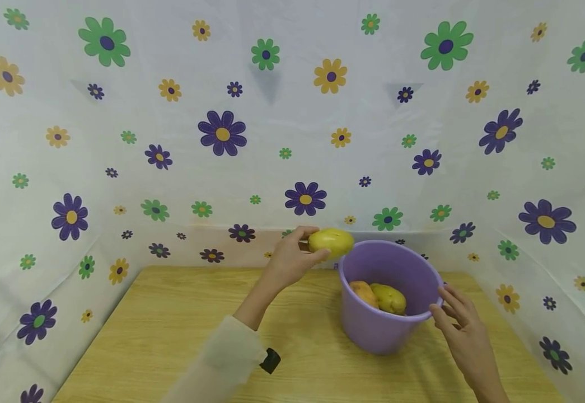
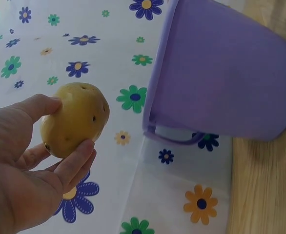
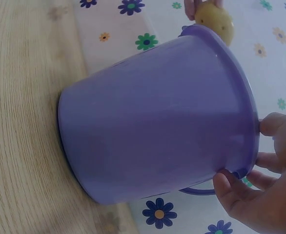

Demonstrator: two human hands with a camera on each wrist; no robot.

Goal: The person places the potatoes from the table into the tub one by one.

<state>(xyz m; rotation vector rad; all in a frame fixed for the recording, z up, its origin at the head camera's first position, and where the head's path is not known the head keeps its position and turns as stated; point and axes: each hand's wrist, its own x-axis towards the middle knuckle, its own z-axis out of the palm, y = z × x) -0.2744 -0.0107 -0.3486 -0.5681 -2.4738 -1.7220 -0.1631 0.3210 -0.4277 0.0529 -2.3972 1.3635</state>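
A flowered cloth with purple, green and yellow blooms hangs behind and to both sides of the hands, well beyond the fingers. Below them lies the wooden tabletop, pale and grained.

On the tabletop, between the two hands, stands a purple bucket, upright, its handle hanging down on the side away from the person. The right hand rests at the near right edge of the bucket's rim; its fingers are loosely spread and lie against the rim without wrapping round it, the thumb against the outer wall.

The left hand is lifted above the tabletop just beside the bucket's far left rim. Its fingers and thumb are curled round a yellow potato, holding it in the air, close to the rim but not over the opening as far as the head view shows. The potato's skin has a few small dark eyes.

Inside the bucket, lower than both sets of fingers, lie two more potatoes touching each other: an orange-brown potato on the left and a greenish-yellow potato on the right.

A small black strap piece sits at the left sleeve's cuff, well behind the left fingers.
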